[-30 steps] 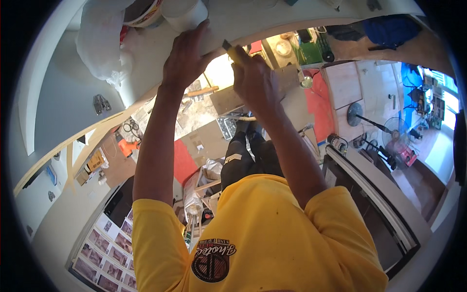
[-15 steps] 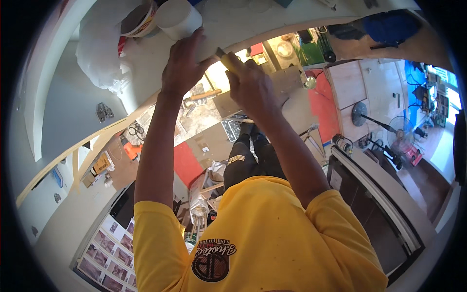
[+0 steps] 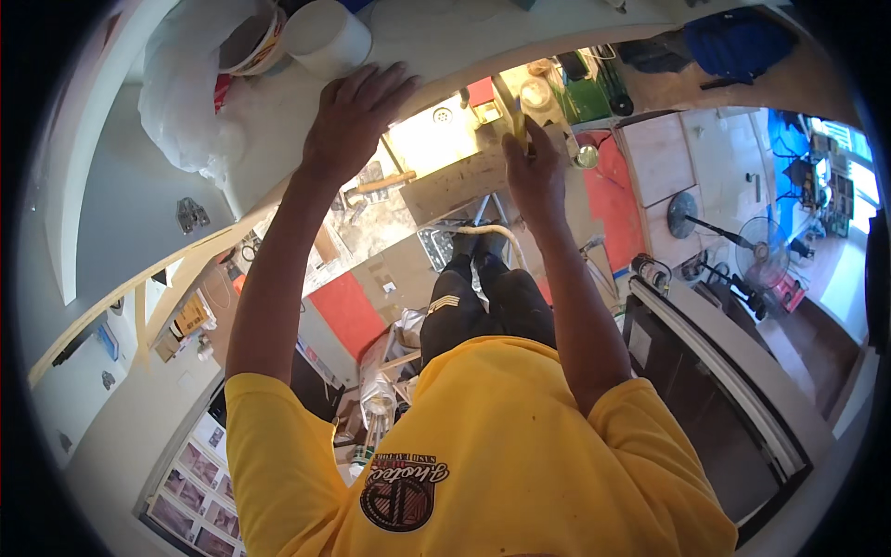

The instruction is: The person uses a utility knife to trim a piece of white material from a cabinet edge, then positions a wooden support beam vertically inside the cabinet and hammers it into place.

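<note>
My left hand lies on the pale board near its edge, fingers stretched out. A white cylindrical container stands on the board just beyond those fingers. Away from the board, over the lit area below, my right hand is closed around a slim yellow-handled tool. Its narrow end points up and away from me; whether that is a blade I cannot make out. The fingers partly hide the handle.
An open bucket and a white plastic bag sit left of the container. Below are a wooden plank, a lit sink basin and a red panel. A standing fan is at the right.
My right hand has moved right and away from the board's edge with the yellow-handled tool. My left hand has stretched its fingers out flat on the board.
</note>
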{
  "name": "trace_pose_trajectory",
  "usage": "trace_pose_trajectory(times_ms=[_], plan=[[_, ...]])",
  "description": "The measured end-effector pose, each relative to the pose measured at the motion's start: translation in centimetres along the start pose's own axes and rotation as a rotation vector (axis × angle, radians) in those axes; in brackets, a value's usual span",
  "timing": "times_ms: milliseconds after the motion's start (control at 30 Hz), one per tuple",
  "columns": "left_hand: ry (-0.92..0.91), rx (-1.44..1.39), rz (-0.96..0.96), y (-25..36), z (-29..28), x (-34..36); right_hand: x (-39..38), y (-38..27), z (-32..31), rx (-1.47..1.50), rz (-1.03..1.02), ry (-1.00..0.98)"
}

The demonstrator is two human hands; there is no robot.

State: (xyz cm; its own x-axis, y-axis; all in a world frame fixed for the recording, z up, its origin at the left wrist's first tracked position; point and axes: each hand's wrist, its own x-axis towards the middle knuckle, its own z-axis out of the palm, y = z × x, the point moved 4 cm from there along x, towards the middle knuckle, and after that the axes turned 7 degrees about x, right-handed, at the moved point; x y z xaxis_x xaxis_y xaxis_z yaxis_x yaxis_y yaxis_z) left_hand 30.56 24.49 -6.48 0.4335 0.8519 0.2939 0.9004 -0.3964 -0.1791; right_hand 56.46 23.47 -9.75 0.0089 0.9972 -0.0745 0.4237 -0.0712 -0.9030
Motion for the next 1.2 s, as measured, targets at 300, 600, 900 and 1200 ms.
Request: trace_pose_trajectory(times_ms=[300,600,900,1200], plan=[[-0.053,-0.098,-0.276,3.6,-0.2,0.2,-2.9,-0.5,1.5,0.364,0.225,-0.122],[0.024,-0.553,-0.351,4.2,-2.3,-1.6,-1.9,-4.0,2.0,0.182,0.019,-0.064],[0.093,-0.114,-0.360,6.0,0.7,1.9,-3.9,0.7,-0.1,0.151,0.161,-0.111],[0.049,-0.349,-0.328,2.8,-0.9,0.7,-5.2,2.7,-1.1,0.214,0.255,-0.085]])
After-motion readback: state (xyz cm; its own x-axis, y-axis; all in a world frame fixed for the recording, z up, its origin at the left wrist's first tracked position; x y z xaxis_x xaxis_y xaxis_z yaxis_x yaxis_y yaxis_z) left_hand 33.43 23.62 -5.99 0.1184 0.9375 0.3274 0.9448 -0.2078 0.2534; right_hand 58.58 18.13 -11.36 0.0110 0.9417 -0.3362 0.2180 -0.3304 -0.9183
